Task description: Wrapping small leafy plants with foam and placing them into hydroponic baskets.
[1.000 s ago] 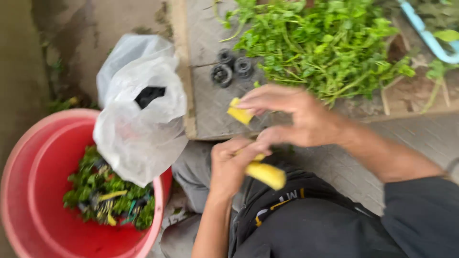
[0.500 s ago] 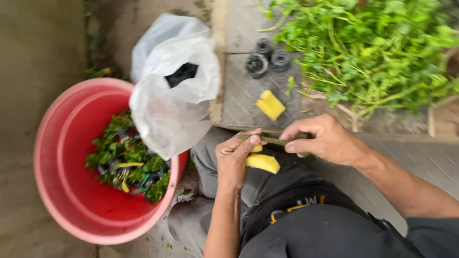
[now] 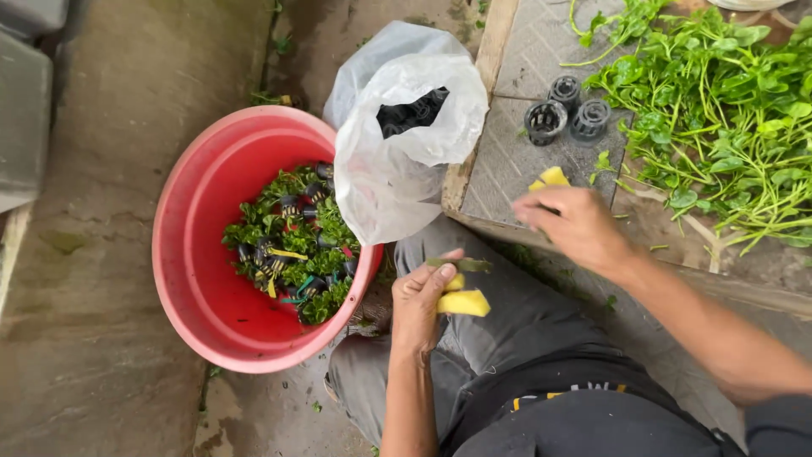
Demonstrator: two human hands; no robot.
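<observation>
My left hand (image 3: 420,303) rests over my lap, closed on a yellow sponge piece (image 3: 463,302) and a short green stem (image 3: 461,265). My right hand (image 3: 575,225) reaches over the grey paved ledge (image 3: 507,161), fingers curled at another yellow sponge piece (image 3: 550,178) lying there; I cannot tell whether it grips it. Three small black net pots (image 3: 565,112) stand on the ledge just beyond that hand.
A red basin (image 3: 190,279) on the left holds green plants set in several black net pots. A white plastic bag (image 3: 406,144) with more black pots stands between the basin and the ledge. A heap of leafy green stems (image 3: 719,110) covers the right side.
My right hand has left the stem at my left hand and moved up to the yellow sponge piece on the ledge. The view has shifted, showing more of the basin.
</observation>
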